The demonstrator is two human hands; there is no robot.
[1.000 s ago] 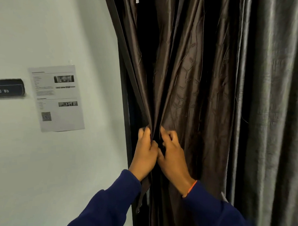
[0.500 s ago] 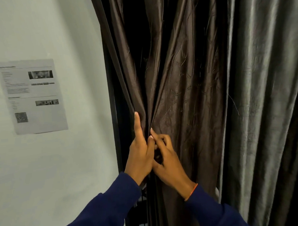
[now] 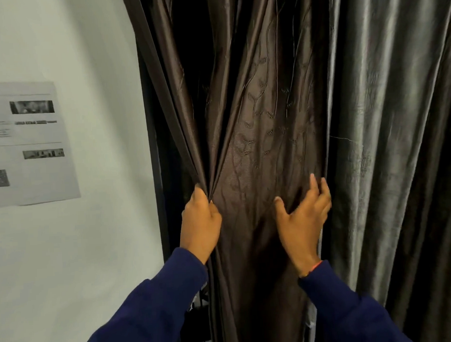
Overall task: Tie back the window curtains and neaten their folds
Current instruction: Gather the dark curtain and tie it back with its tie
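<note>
A dark brown embossed curtain (image 3: 263, 122) hangs in the middle of the head view. My left hand (image 3: 201, 223) grips a bunch of its folds near the curtain's left edge, and the fabric fans upward from that fist. My right hand (image 3: 302, 216) lies against the curtain's right part with fingers spread, their tips at the brown curtain's right edge. The stretch of cloth between my hands is pulled fairly flat. A shiny grey curtain (image 3: 393, 137) hangs beside it on the right. No tie-back is in sight.
A white wall (image 3: 93, 254) fills the left side, with a printed paper sheet (image 3: 27, 143) taped to it. A dark window frame edge (image 3: 153, 148) runs down between the wall and the brown curtain.
My hands were together on one bunch of folds. My right hand has let go and moved right with fingers spread, flattening the cloth, while my left hand still grips the bunch.
</note>
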